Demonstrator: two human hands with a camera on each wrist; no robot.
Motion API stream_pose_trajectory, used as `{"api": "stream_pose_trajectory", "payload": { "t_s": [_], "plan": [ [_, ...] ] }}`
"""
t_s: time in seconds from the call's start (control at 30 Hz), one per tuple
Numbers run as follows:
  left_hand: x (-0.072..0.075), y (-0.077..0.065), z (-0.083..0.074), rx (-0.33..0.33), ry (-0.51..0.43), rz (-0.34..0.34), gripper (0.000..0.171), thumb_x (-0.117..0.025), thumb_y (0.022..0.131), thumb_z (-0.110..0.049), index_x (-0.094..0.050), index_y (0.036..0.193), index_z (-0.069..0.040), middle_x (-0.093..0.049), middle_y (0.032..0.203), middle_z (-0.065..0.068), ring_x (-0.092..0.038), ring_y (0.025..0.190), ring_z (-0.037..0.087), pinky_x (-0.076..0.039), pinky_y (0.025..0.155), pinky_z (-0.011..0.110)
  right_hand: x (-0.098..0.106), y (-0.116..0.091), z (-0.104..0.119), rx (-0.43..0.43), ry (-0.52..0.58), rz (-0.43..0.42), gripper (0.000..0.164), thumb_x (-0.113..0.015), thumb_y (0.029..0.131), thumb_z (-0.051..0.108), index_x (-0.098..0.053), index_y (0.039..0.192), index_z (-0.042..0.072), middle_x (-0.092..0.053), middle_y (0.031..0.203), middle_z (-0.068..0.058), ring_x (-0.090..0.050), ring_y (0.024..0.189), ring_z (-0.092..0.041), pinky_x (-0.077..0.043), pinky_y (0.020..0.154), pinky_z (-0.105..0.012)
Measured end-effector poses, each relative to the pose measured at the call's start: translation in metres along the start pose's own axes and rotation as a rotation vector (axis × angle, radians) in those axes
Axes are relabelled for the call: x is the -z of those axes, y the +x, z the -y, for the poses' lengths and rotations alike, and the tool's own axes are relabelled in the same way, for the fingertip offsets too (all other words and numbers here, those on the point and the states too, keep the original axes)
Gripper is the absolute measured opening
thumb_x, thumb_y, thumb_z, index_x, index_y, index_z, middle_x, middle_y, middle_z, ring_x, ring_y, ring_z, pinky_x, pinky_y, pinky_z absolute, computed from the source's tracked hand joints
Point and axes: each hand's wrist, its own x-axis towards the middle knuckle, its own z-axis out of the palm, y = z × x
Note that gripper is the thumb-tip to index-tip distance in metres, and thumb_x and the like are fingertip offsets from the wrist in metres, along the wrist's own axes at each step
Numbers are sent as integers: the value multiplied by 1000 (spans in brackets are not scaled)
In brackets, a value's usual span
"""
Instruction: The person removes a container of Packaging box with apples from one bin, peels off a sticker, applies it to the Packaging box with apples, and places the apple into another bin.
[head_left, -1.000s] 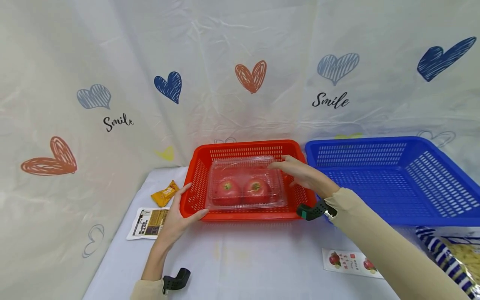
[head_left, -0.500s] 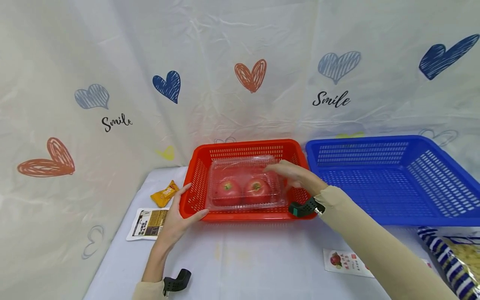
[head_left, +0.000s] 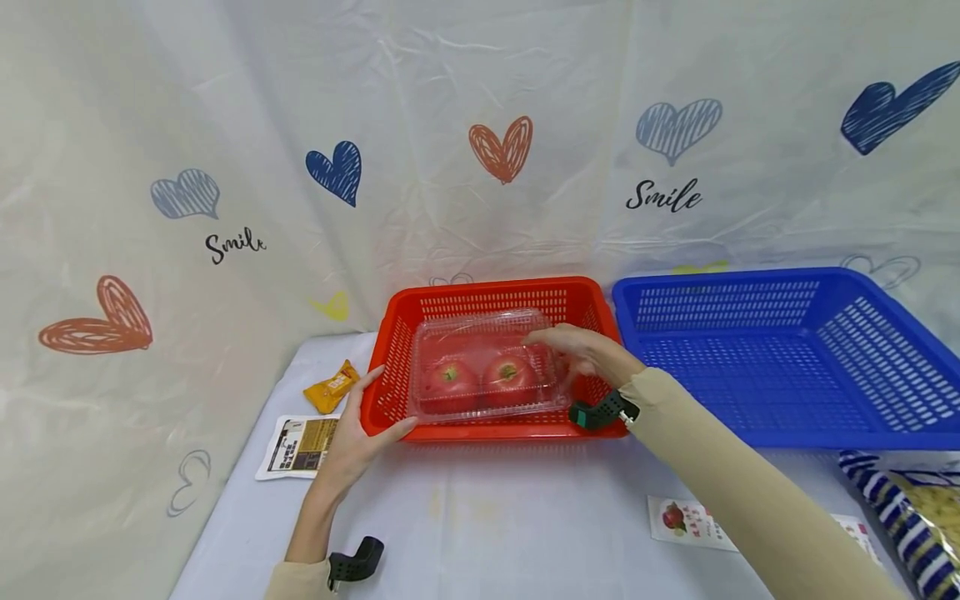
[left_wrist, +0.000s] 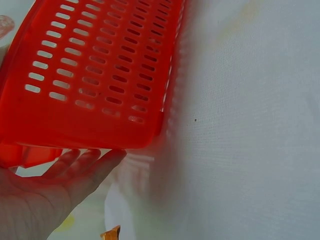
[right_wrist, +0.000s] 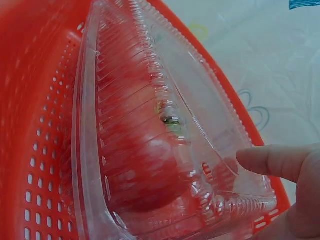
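A: Which step is in hand?

B: Getting hold of the clear plastic clamshell [head_left: 486, 365], I'd judge. It lies inside the red basket [head_left: 495, 432], with two red apples [head_left: 511, 374] showing through it. Whether it is being settled or picked up, I can't say.

A: And the left grip [head_left: 355, 432]?

B: Wide. Its fingers are fairly straight, spread at the basket's near left corner: fingers along the left side, thumb reaching to the near rim. I take that as steadying the basket on the bench [head_left: 465, 517].

A: Is the right grip [head_left: 588, 350] actually holding the clamshell?

B: I can't tell. It is at the clamshell's right end, forefinger reaching over the top in the head view, but the lower fingers are blurred there. The right wrist view puts the forefinger against or just beside the clear plastic, and doesn't show a pinch clearly.

A: So what does the next move call for?

B: A sure hold first, in my view: thumb and fingers on opposite sides of that end, pressing lightly, since thin plastic probably flexes and the apples could roll. If it is to be lifted, the left grip may need to come over and support the left end, so it clears the rim level. The blue basket [head_left: 750, 437] stands just beside, to the right.
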Motion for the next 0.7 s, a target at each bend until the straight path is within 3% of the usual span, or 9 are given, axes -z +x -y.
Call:
{"api": "stream_pose_trajectory", "payload": {
  "t_s": [0.2, 0.37, 0.5, 0.7],
  "plan": [
    [1, 0, 0, -6, -13, 0, 88, -83, 90, -23, -31, 161, -25, -39, 159, 9, -44, 141, 32, -56, 99, 31, -2, 3, -2, 26, -49, -13, 61, -57, 106, 28, -41, 154, -6, -42, 153, -25, -45, 138, -44, -46, 104, -70],
    [1, 1, 0, -13, -22, -1, 88, -83, 90, -21, -31, 161, -23, -39, 159, 10, -44, 141, 33, -55, 95, 26, -4, 1, -4, 80, -45, -13, 47, -59, 106, 27, -56, 139, -6, -64, 119, -13, -64, 106, -26, -57, 99, -50],
    [1, 1, 0, -13, -13, -2, 88, -83, 90, -22, -31, 161, -23, -40, 157, 11, -43, 141, 33, -56, 94, 26, -7, 0, -3, 131, 17, 34, 35, -57, 108, 21, -57, 131, -4, -69, 101, -5, -68, 89, -18, -61, 89, -37],
    [0, 1, 0, -6, -13, 0, 88, -83, 90, -22, -30, 161, -24, -40, 157, 11, -43, 141, 32, -56, 95, 27, -10, -1, -3, 154, 93, 74, 30, -56, 108, 18, -52, 131, -2, -70, 96, -3, -71, 84, -16, -63, 83, -35]
  ]
}}
